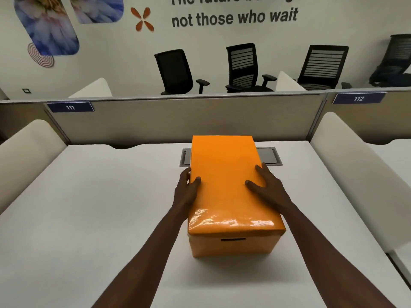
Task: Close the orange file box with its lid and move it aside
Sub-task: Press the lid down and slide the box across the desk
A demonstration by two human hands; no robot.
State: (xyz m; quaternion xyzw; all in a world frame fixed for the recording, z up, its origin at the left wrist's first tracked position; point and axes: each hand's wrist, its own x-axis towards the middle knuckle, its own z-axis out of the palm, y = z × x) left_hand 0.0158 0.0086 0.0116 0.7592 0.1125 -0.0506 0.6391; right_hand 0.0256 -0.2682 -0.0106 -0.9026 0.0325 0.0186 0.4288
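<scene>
A white desk in an open-plan office carries a single orange file box, set lengthwise near the middle with its short end facing the camera. The orange lid sits on top of the box, glossy along its near edge, above a dark handle slot in the box's front wall. Behind the box, a grey cable hatch is set flush into the desk surface, partly hidden by the box's far end.
</scene>
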